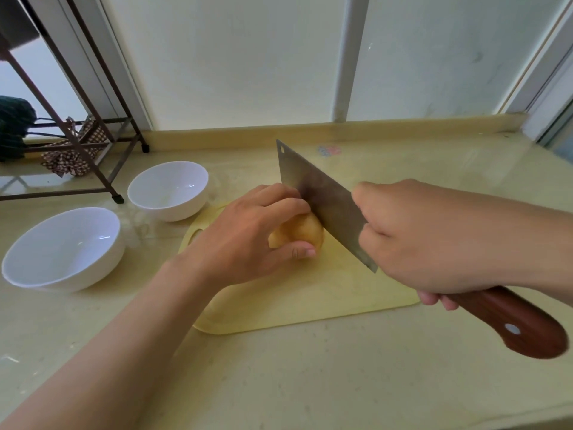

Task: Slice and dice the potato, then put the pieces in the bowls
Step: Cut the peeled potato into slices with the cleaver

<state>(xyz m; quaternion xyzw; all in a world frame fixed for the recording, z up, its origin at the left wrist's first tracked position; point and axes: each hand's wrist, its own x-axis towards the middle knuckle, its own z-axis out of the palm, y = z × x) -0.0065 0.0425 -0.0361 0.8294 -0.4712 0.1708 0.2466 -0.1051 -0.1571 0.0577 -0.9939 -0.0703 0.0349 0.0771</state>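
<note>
A peeled yellow potato lies on the pale yellow cutting board. My left hand holds it down, with fingers curled over its top and the thumb against its near side. My right hand grips the brown wooden handle of a cleaver. The wide steel blade stands against the potato's right end, right beside my left fingertips. Two empty white bowls stand to the left of the board: the near bowl and the far bowl.
A dark metal rack with a patterned cloth stands at the back left of the beige countertop. White panels and a window frame rise behind the counter's raised back edge. A small coloured sticker lies behind the blade.
</note>
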